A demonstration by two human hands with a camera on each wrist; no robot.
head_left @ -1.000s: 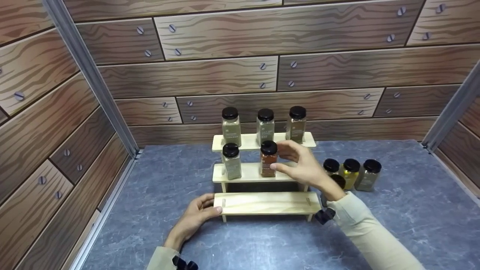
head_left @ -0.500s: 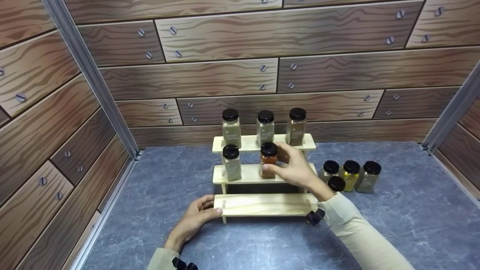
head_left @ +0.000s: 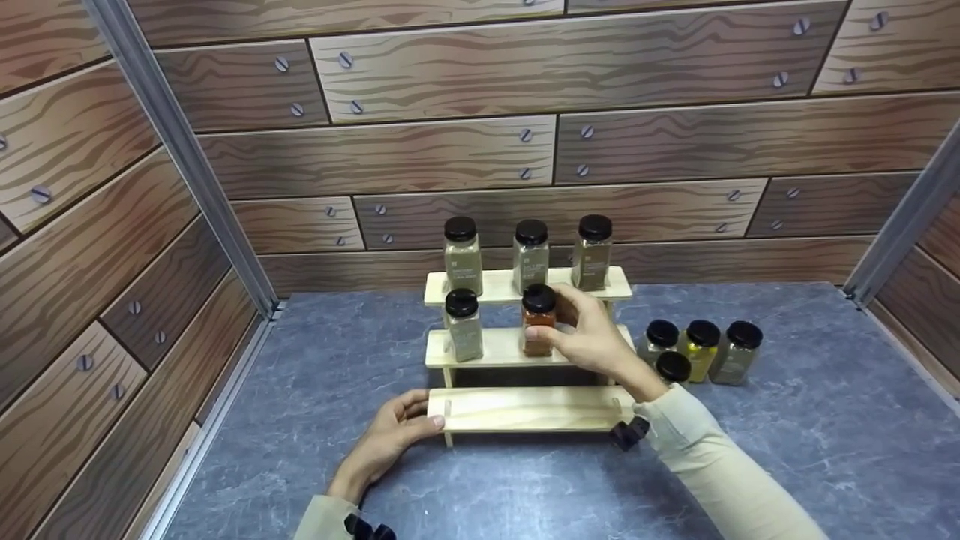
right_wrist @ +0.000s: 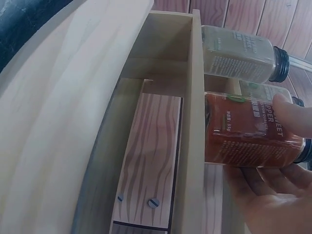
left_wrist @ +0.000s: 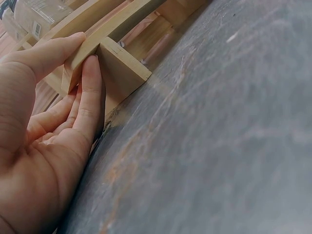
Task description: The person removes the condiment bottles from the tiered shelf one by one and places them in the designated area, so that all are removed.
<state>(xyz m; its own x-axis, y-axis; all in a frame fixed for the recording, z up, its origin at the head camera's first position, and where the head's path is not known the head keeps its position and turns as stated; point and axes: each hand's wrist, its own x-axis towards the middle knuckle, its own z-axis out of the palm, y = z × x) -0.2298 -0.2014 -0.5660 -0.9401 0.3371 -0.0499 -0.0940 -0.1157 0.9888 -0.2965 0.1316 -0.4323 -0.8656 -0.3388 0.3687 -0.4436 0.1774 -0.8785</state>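
Note:
A three-step light wooden spice rack (head_left: 525, 409) stands on the table. My left hand (head_left: 390, 431) pinches the left end of its lowest step, thumb on top and fingers below; the left wrist view shows the thumb (left_wrist: 73, 46) on the board's edge. On the middle step my right hand (head_left: 596, 341) grips a spice jar of red powder (head_left: 537, 322) with a black lid, upright, thumb across its front. In the right wrist view the red jar (right_wrist: 248, 129) has its base right at the step's surface. A pale green-grey spice jar (head_left: 464, 330) stands left of it.
On the top step stand three jars, the left one (head_left: 462, 259), the middle one (head_left: 531, 259) and a brown one (head_left: 593, 259). Right of the rack several more jars cluster on the table, among them a yellow jar (head_left: 700, 352) and a grey-green jar (head_left: 736, 356). Wood-patterned walls (head_left: 450, 150) surround the table.
My right hand has shifted left around the red jar, its thumb now farther across the front. The jar has barely moved. My left hand keeps its place on the rack.

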